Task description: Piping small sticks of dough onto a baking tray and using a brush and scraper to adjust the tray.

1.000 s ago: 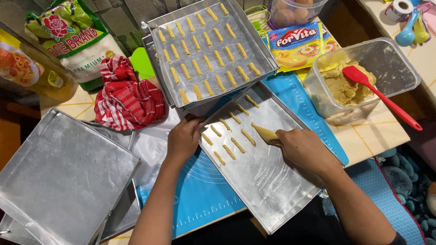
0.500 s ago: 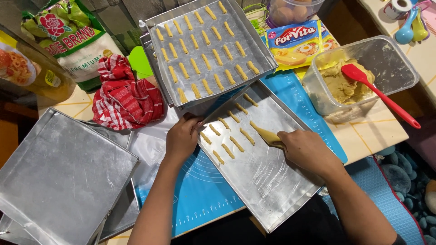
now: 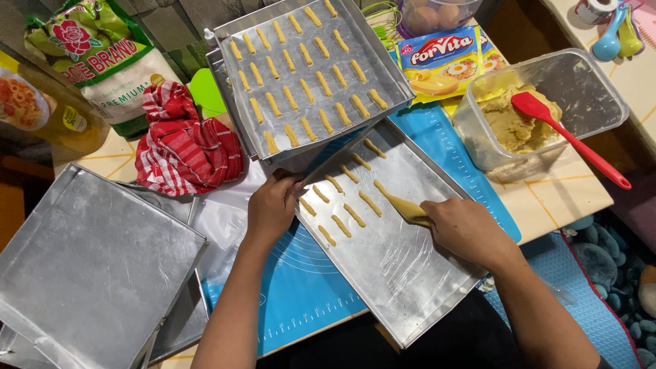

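My left hand point(image 3: 272, 207) grips the near-left rim of a metal baking tray point(image 3: 403, 266) that lies on a blue silicone mat point(image 3: 301, 280). My right hand point(image 3: 465, 229) is closed around a dough-filled piping bag point(image 3: 404, 206), its tip touching the tray beside short sticks of piped dough point(image 3: 345, 219). The sticks lie in two rows across the tray's far half. A second tray point(image 3: 311, 68), full of piped dough sticks, sits just beyond, overlapping the first tray's far corner.
A clear tub of dough point(image 3: 540, 113) with a red spatula point(image 3: 567, 137) stands at the right. A red striped cloth point(image 3: 184, 147), a flour bag point(image 3: 102, 65) and a yellow packet point(image 3: 444, 61) lie behind. Empty trays point(image 3: 89, 266) are stacked at the left.
The right hand with the piping bag has shifted slightly along the tray. The left hand stays on the rim.
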